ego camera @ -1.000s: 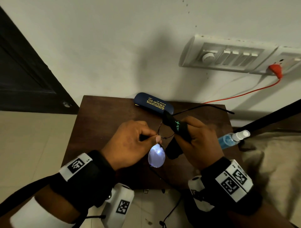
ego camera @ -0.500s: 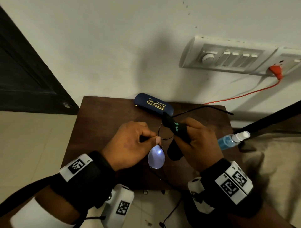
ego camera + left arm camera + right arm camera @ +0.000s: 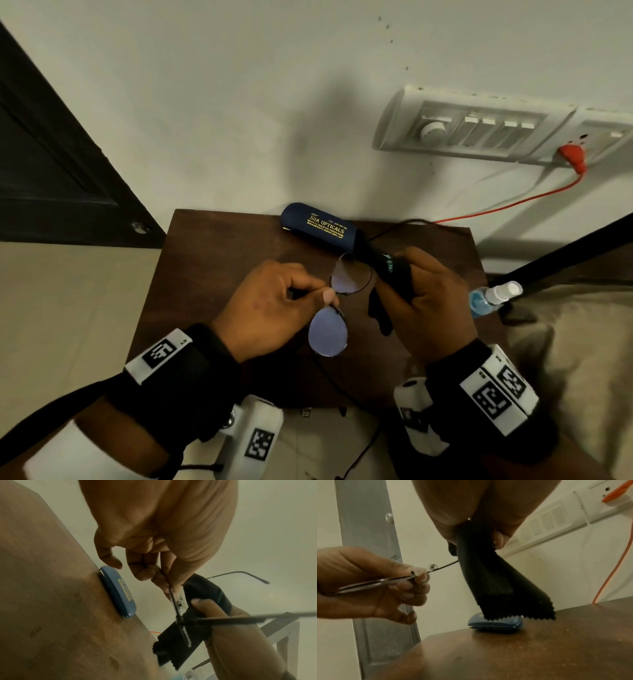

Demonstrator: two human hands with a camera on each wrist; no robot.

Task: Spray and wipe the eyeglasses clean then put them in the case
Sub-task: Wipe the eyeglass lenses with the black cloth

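Observation:
The thin-framed eyeglasses [image 3: 329, 334] hang above the brown table [image 3: 212, 267], temples unfolded. My left hand [image 3: 270, 308] pinches them at the bridge between thumb and fingers, as the left wrist view [image 3: 173, 595] and the right wrist view [image 3: 419, 574] both show. My right hand [image 3: 428, 294] grips a black cleaning cloth [image 3: 387, 263] that covers the edge of the far lens; its zigzag hem hangs down [image 3: 513, 605]. The dark blue glasses case [image 3: 320, 229] lies shut at the table's back edge [image 3: 120, 592]. A blue spray bottle [image 3: 493, 296] lies to the right.
A white wall stands behind the table with a switch panel [image 3: 479, 132] and an orange plug and cable [image 3: 513, 202]. A dark door [image 3: 51, 154] is at the left. Beige fabric [image 3: 582, 359] lies at the right. Tiled floor surrounds the table.
The cloth in my right hand has slid off the far lens toward its right edge, so that lens now shows. My left hand holds the glasses about where it did.

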